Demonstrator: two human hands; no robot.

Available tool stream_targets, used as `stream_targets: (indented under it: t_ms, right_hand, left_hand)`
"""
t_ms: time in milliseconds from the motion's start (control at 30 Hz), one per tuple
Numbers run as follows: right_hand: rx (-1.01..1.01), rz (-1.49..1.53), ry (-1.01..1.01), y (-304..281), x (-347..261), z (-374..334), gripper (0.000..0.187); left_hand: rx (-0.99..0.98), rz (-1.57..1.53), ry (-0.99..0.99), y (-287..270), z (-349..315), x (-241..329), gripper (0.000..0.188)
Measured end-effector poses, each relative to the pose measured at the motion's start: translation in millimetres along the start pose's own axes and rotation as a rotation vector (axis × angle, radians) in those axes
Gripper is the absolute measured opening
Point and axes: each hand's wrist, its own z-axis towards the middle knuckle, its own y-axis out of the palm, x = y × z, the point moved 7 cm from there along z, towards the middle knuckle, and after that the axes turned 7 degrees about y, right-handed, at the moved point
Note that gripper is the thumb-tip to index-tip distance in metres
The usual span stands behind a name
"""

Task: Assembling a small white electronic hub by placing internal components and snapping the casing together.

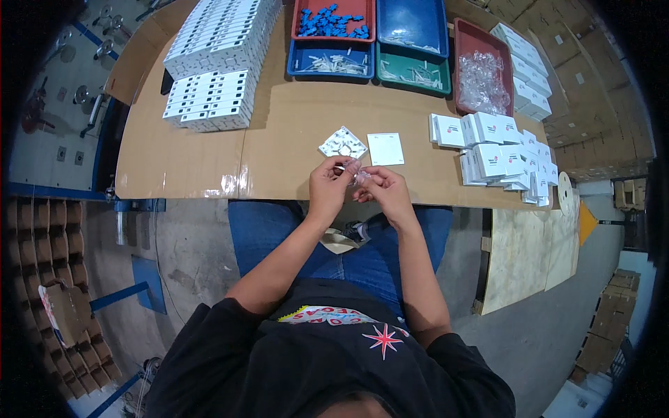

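"Clear plastic piece [360, 176], crinkled: where does it sit in the head view?"

"Between the left hand [329, 184] and the right hand [389, 193], pinched in the fingertips of both, near the front edge of the cardboard tabletop [185, 157]."

"And beyond it?"

"White square part [343, 143], just past the left hand; whether they touch, I cannot tell. Flat white plate [386, 149] to its right, just beside it."

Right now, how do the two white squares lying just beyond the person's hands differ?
The left square shows a busy, patterned face; the right square looks flat and nearly plain. The left square is turned cornerwise; the right square sits almost straight. Both are white and lie on brown cardboard.
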Motion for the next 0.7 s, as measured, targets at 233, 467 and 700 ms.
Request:
stream_targets:
  t_ms: [233, 467, 700]
  right_hand:
    - [0.066, -0.071, 0.007, -5, 0, 5, 0.028]
    - [0.149, -0.129, 0.026, 5, -4, -2, 0.026]
    - [0.215, 0.016, 0.007, -1, 6, 8, 0.015]
  left_hand:
    - [0.162, -0.128, -0.031, -25, 2, 6, 0.019]
    - [0.173, -0.262, -0.060, -28, 7, 6, 0.019]
    - [0.115, -0.297, -0.187, -28, 6, -5, 0.021]
